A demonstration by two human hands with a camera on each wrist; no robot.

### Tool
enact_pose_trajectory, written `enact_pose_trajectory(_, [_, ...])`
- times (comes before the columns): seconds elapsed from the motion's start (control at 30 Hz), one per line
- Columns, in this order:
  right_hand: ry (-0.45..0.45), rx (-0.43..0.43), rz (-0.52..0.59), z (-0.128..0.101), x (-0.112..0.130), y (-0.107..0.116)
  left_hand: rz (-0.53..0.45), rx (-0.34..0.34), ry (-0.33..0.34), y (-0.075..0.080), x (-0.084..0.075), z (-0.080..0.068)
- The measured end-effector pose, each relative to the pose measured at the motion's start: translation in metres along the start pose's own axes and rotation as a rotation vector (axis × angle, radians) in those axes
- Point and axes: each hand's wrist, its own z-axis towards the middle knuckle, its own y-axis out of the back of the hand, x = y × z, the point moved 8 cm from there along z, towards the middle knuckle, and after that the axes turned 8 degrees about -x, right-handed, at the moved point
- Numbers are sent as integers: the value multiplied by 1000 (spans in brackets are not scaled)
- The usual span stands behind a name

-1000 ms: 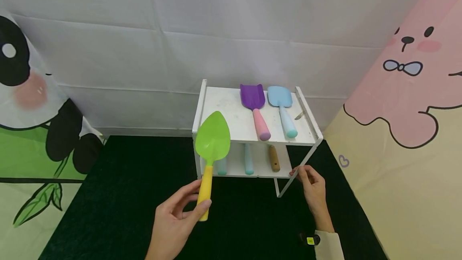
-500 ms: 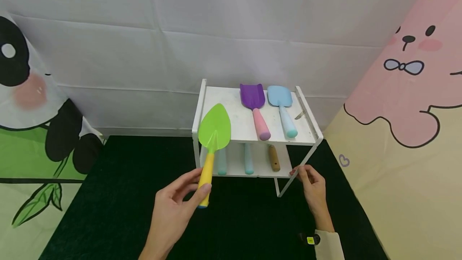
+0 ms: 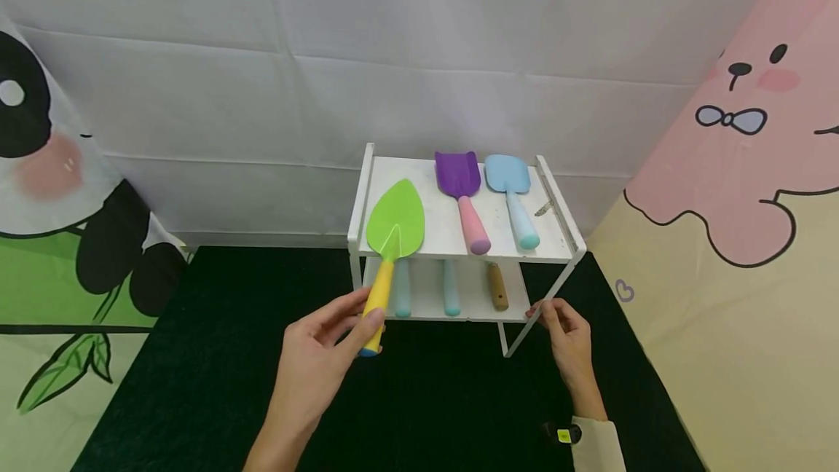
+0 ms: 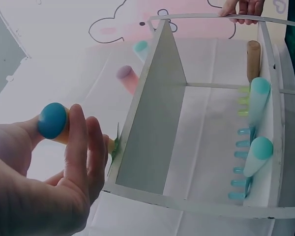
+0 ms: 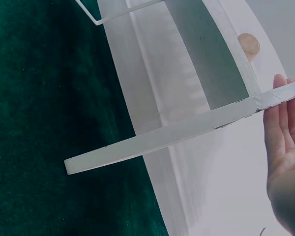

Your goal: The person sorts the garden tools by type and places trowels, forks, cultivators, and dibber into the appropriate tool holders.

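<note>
The left hand (image 3: 321,344) is pinching the green trowel (image 3: 392,239) toward the shelf's (image 3: 419,239) 9 o'clock side, while the right hand (image 3: 566,333), fingers probably straight, is steadying its leg.

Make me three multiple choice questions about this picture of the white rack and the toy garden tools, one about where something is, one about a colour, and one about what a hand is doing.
1. Where does the purple shovel lie?
A. on the top shelf of the rack
B. on the dark mat
C. in the right hand

2. What colour is the blade of the trowel in the left hand?
A. purple
B. green
C. light blue

3. What is the right hand doing?
A. gripping a trowel
B. resting flat on the mat
C. touching the rack's front right leg

Answers: 1 A, it lies beside the blue shovel up there; 2 B, green blade on a yellow handle; 3 C, its fingers sit at the frame.
</note>
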Motion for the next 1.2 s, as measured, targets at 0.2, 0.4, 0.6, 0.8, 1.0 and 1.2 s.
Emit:
enact_pose_trajectory(0.2, [-1,-7,2,-1,2,0,-30,29,28,-2,-4,4])
enact_pose_trajectory(0.4, [5,9,-4,-1,3,0,-56,52,16,-4,-10,8])
enact_pose_trajectory(0.6, [6,2,2,0,3,0,-26,42,1,-5,-17,12])
enact_pose_trajectory(0.8, [11,-2,20,0,2,-1,-10,63,11,-7,-22,15])
enact_pose_trajectory(1.0, [18,8,37,0,2,-1,16,75,12,-7,-26,16])
enact_pose_trajectory(1.2, [15,8,42,0,1,-1,28,84,9,-7,-29,19])
